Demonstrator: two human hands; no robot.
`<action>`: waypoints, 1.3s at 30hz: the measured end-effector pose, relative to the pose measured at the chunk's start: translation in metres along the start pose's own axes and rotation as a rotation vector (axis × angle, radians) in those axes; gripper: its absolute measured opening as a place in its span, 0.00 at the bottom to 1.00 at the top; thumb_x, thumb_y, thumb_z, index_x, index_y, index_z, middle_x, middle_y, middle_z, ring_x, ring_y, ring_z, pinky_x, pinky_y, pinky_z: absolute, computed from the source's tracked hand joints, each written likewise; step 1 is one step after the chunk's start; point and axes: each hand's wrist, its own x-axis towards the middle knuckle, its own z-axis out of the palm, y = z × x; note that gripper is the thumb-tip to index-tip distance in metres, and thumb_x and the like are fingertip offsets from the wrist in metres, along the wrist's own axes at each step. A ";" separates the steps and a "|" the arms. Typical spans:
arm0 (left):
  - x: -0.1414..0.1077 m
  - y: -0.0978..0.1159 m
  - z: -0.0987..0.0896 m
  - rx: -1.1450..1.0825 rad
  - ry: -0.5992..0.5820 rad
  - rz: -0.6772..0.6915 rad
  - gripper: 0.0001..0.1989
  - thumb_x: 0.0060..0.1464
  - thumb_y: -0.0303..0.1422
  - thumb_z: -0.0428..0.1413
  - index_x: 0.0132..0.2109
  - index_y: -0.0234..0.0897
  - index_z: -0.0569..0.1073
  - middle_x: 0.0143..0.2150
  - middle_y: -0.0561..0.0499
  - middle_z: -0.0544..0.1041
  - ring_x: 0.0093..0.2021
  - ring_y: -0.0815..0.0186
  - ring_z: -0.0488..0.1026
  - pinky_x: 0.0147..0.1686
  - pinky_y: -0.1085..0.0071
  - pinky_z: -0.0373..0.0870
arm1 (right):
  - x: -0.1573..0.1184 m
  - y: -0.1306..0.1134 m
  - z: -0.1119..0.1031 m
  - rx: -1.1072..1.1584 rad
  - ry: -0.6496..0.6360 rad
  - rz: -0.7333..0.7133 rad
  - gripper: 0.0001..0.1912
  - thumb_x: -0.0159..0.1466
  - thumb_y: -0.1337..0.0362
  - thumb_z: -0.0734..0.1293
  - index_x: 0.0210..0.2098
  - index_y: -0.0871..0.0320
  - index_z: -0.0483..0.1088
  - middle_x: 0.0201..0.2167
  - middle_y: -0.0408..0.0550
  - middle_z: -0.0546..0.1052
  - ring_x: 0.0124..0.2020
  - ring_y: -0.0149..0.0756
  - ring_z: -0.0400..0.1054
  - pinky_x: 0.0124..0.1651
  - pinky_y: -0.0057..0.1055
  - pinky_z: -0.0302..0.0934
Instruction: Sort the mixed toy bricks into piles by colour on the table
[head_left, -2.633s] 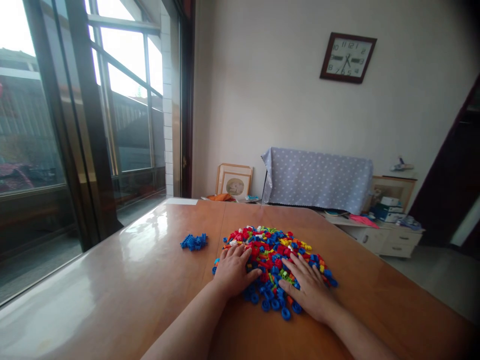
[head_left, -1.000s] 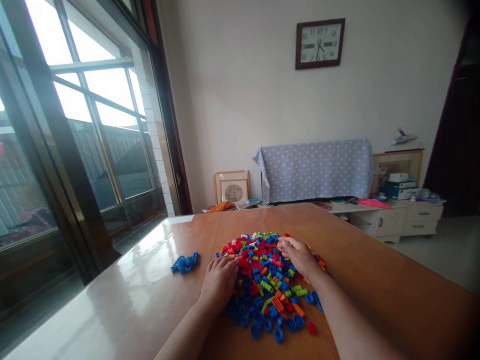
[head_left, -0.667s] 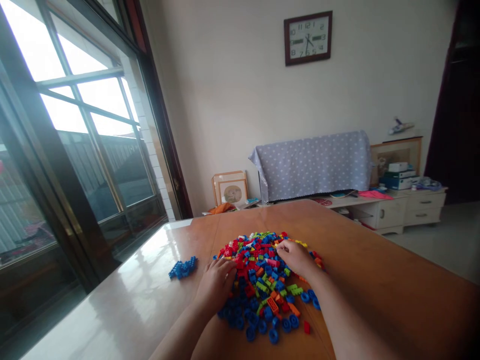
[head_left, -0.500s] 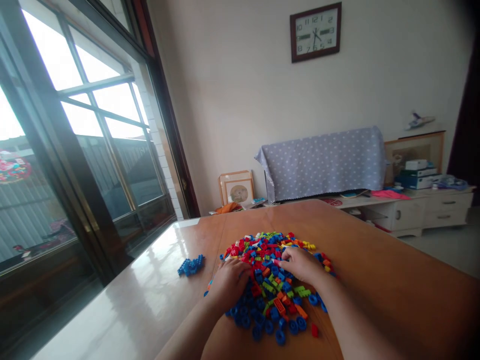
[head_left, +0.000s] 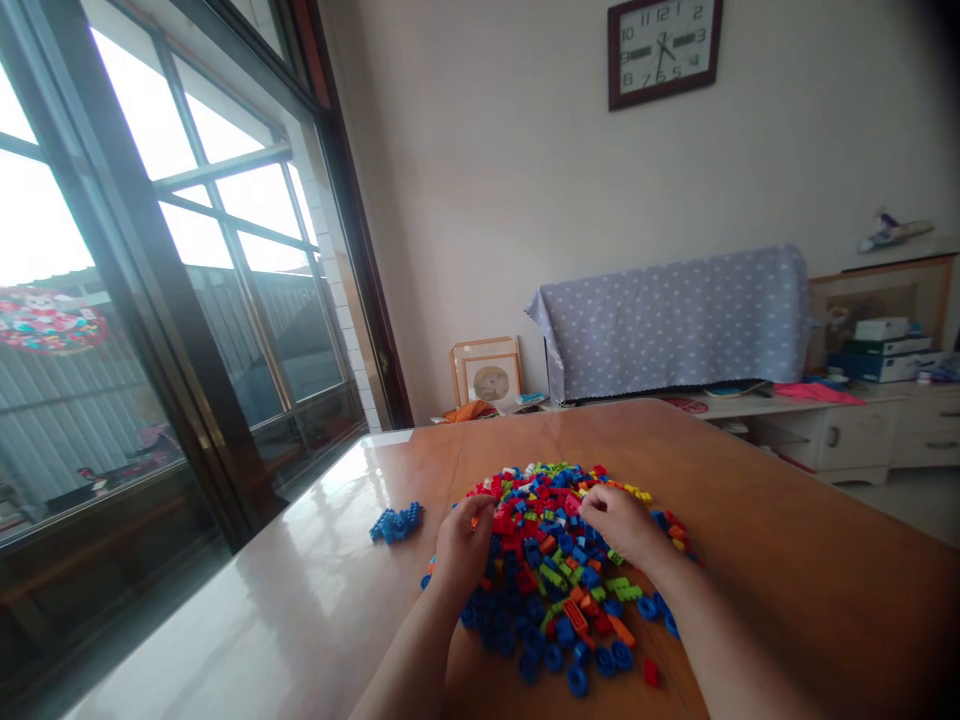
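Note:
A wide pile of small plastic building bricks (head_left: 555, 575) in red, blue, green, orange and yellow covers the middle of the table. At the pile's left side, my left hand (head_left: 465, 545) is raised a little with its fingers curled together; a bit of orange-red shows by them, but I cannot tell what they hold. My right hand (head_left: 622, 522) is over the pile's right side, thumb and fingers pinched. Right at those fingertips is a pink brick (head_left: 574, 503); whether it is gripped is unclear. Blue wheel-like rings (head_left: 577, 681) lie along the near edge.
A joined clump of blue bricks (head_left: 396, 522) sits apart on the left of the wooden table (head_left: 750, 540). One red brick (head_left: 650, 672) lies loose at the near right. Beyond the table stands a low white cabinet (head_left: 859, 440), with a glass door (head_left: 247, 330) at the left.
My left hand has lifted from lying over the bricks, and its fingers have drawn together. The right hand stays over the pile, fingers pinched. The whole view has shifted slightly.

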 end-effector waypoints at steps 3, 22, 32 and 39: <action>-0.002 -0.012 -0.008 -0.025 0.039 -0.021 0.15 0.62 0.41 0.51 0.45 0.39 0.78 0.39 0.50 0.80 0.41 0.63 0.76 0.43 0.68 0.69 | 0.000 -0.001 0.002 0.088 0.046 0.018 0.08 0.57 0.60 0.65 0.25 0.55 0.69 0.23 0.42 0.74 0.28 0.34 0.67 0.33 0.27 0.57; -0.009 -0.013 -0.006 0.270 -0.165 0.126 0.17 0.61 0.37 0.51 0.55 0.47 0.75 0.53 0.48 0.77 0.54 0.57 0.71 0.54 0.62 0.66 | -0.010 -0.024 0.000 0.583 -0.016 0.371 0.25 0.59 0.57 0.66 0.54 0.58 0.72 0.25 0.45 0.76 0.29 0.36 0.70 0.28 0.28 0.64; -0.012 -0.006 -0.005 0.349 -0.245 0.113 0.17 0.59 0.34 0.52 0.54 0.47 0.74 0.51 0.48 0.76 0.54 0.56 0.69 0.54 0.59 0.62 | -0.012 -0.026 0.006 0.439 -0.045 0.270 0.23 0.62 0.55 0.62 0.53 0.57 0.72 0.28 0.48 0.78 0.31 0.39 0.73 0.30 0.31 0.66; -0.012 -0.005 -0.001 0.441 -0.208 0.113 0.20 0.54 0.34 0.55 0.55 0.48 0.74 0.51 0.46 0.75 0.55 0.52 0.67 0.54 0.55 0.60 | -0.013 -0.025 0.012 0.392 -0.012 0.151 0.23 0.61 0.54 0.63 0.52 0.57 0.72 0.34 0.47 0.77 0.32 0.37 0.71 0.32 0.30 0.65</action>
